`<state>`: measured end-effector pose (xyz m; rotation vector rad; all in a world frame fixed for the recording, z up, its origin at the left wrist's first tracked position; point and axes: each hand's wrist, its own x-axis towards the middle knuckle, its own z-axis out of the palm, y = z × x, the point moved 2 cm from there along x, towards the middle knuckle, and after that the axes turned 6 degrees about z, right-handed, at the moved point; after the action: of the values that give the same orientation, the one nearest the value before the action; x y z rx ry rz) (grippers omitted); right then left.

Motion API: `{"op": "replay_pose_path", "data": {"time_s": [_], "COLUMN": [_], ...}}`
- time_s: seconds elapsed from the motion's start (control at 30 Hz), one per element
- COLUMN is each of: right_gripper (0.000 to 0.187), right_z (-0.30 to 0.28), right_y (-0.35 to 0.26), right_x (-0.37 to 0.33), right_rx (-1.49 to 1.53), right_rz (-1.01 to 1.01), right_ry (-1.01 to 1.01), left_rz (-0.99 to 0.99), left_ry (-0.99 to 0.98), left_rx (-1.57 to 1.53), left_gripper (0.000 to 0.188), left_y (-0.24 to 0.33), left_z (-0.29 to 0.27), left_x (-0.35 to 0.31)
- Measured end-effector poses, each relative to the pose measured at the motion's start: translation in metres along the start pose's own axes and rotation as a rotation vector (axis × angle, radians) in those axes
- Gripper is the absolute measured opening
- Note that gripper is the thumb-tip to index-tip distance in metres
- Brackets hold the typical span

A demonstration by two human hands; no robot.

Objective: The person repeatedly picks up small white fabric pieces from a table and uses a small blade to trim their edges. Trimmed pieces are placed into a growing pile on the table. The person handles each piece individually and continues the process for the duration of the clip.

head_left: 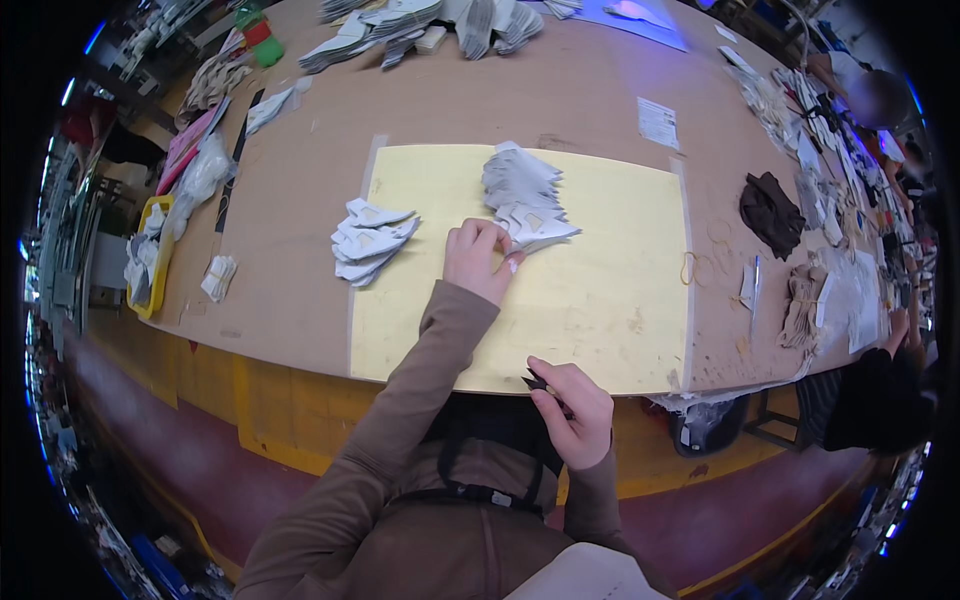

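Observation:
My left hand [476, 262] reaches over the pale yellow sheet [600, 300]. Its thumb and fingers are closed on the near corner of a white cut piece [535, 228]. That piece lies at the near end of an overlapping row of similar white pieces [520, 178]. Close to the table's front edge, my right hand [575, 412] is wrapped round a small black pointed tool [536, 381]; most of it is hidden in the palm, so its exact kind cannot be told. A smaller fanned pile of white pieces [373, 242] rests left of my left hand, across the sheet's left edge.
Stacks of grey-white pieces [400, 25] lie at the table's far side, near a green bottle [260, 38]. A yellow basket [160, 270] stands at left. Dark cloth [770, 213], a pen [756, 290] and brown gloves [803, 305] lie at right. Other people work beyond.

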<state>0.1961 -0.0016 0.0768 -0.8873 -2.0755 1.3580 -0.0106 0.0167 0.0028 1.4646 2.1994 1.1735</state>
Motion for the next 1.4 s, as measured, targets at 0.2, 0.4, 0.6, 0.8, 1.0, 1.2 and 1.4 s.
{"op": "replay_pose_path", "data": {"time_s": [0.2,0.4,0.6,0.8,1.0,1.2,1.4], "right_gripper": [0.033,0.034,0.033,0.033,0.033,0.035,0.036], "right_z": [-0.006,-0.001,0.001,0.002,0.006,0.009,0.004], "right_y": [-0.002,0.011,0.01,0.012,0.01,0.011,0.005], "right_x": [0.005,0.018,0.021,0.02,0.02,0.021,0.019], "right_rx": [-0.027,-0.128,-0.121,-0.124,-0.06,-0.068,-0.023], "right_rz": [0.011,-0.066,-0.063,-0.057,-0.037,-0.061,0.004], "right_ry": [0.091,0.246,0.247,0.211,0.238,0.283,0.257], "left_rz": [-0.222,-0.381,-0.162,-0.056,0.013,0.033,0.012], "left_ry": [-0.054,-0.04,0.01,0.079,0.054,-0.053,-0.045], "left_rx": [-0.702,-0.976,-0.822,-0.761,-0.753,-0.57,-0.573], "left_gripper": [0.027,0.051,0.056,0.042,0.021,0.016,0.023], "left_y": [0.017,0.057,0.051,0.047,0.053,0.063,0.063], "left_z": [-0.009,-0.028,-0.034,-0.034,-0.039,-0.05,-0.046], "left_x": [-0.04,-0.067,-0.073,-0.077,-0.076,-0.069,-0.07]}}
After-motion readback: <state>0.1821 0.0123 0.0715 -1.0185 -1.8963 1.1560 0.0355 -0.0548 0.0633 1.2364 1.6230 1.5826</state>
